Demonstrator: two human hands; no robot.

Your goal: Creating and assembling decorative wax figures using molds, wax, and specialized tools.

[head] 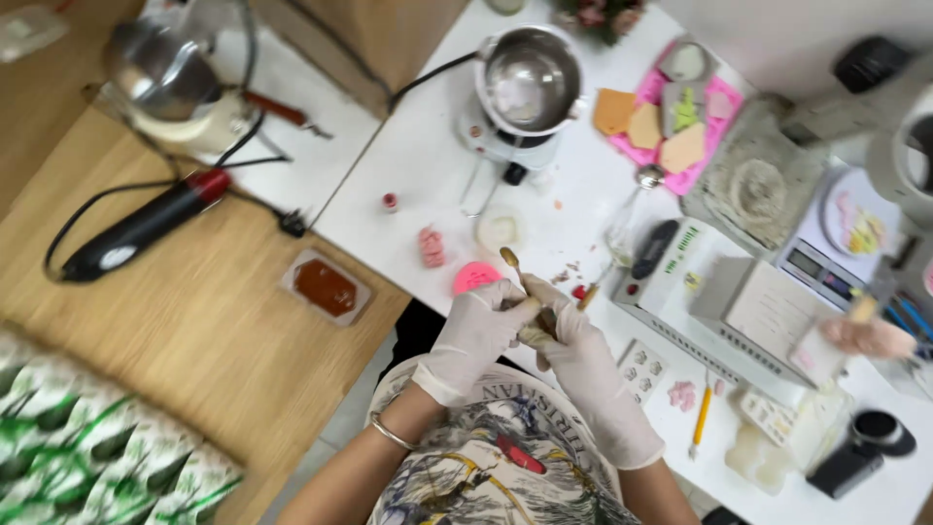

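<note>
Two gloved hands, left hand and right hand, pressed together over the white tabletop edge, both closed on a small wooden-handled tool whose tip juts up between them; pink round mould just beside the left hand.

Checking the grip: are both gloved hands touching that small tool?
Touching. The head view shows the left hand and right hand wrapped around the small tool, no gap.

A small wooden-handled tool is sticking up leftward from the gloved grip, its brownish tip tilting far-left (the lower part is hiding), just near the pink round mould.
</note>
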